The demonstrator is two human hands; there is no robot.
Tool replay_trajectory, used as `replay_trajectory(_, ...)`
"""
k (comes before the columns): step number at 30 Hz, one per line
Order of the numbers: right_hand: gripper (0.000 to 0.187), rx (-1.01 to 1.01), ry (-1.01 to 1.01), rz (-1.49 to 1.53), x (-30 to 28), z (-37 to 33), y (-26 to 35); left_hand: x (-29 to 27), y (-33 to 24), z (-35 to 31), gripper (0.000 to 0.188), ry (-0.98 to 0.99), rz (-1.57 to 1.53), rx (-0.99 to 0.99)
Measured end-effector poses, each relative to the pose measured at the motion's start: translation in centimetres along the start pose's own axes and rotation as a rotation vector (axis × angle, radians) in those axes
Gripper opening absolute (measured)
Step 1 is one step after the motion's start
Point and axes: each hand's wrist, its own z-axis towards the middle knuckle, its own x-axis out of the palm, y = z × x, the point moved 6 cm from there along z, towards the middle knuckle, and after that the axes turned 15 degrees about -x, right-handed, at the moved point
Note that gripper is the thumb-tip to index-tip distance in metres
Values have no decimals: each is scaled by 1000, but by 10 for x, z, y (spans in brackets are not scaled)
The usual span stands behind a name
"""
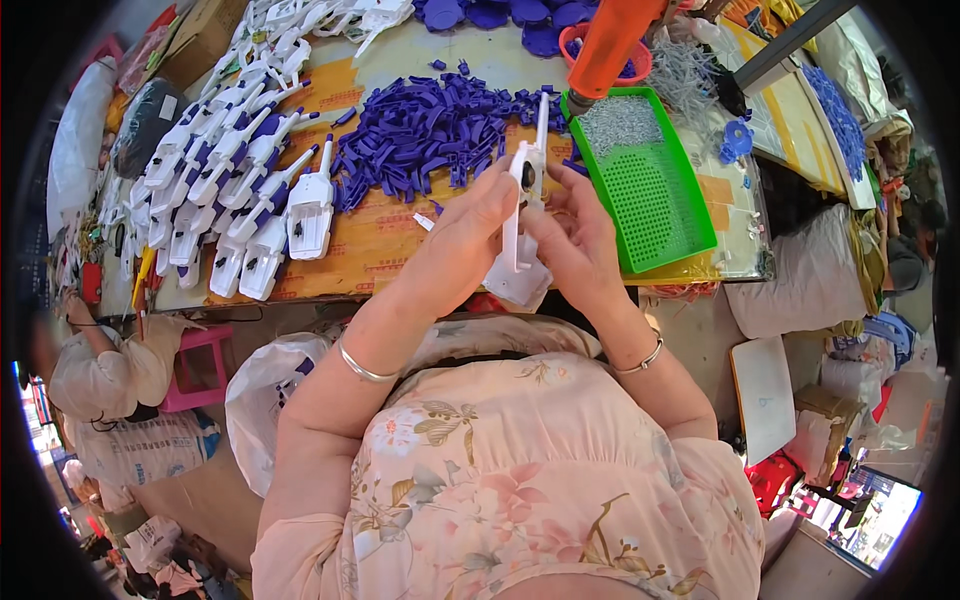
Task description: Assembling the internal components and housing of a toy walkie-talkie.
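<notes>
Between my two hands is a white plastic housing (518, 285) with a long thin stem pointing away from me, held tilted on edge above the table's near edge. A small black round part shows on it. My left hand (465, 235) grips it from the left side, fingers closed around the shell. On the other side, my right hand (580, 245) has its thumb pressed to the shell with the fingers curled behind, partly hidden. Just beyond lies a heap of purple plastic pieces (420, 130). To the right sits a green tray (690, 245) of small metal-looking bits.
White housings with purple parts (215, 190) are piled at the left of the table. An orange-red tool (615, 45) hangs over the green tray's far end. Purple discs and a pink basket (640, 70) stand at the back. A pink stool (200, 370) and another person are at left.
</notes>
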Motion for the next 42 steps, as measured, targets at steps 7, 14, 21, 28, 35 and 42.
replay_trajectory(7,63,105,84,11,3,-1,1,-1,6,-17,71,129,135,4)
replay_trajectory(14,43,137,47,85,-30,-3,-10,-54,0,-57,39,-727,1095,122)
replay_trajectory(21,32,169,-12,380,-17,-8,-18,-49,15,-37,49,-861,1436,242)
replay_trajectory(28,40,207,-77,739,-3,-11,-25,-51,14,-29,51,-786,889,221)
replay_trajectory(35,40,169,-68,919,9,0,-16,-46,36,-22,31,-523,518,250)
replay_trajectory(42,43,161,14,710,-6,3,-4,-50,18,-26,17,-431,264,166)
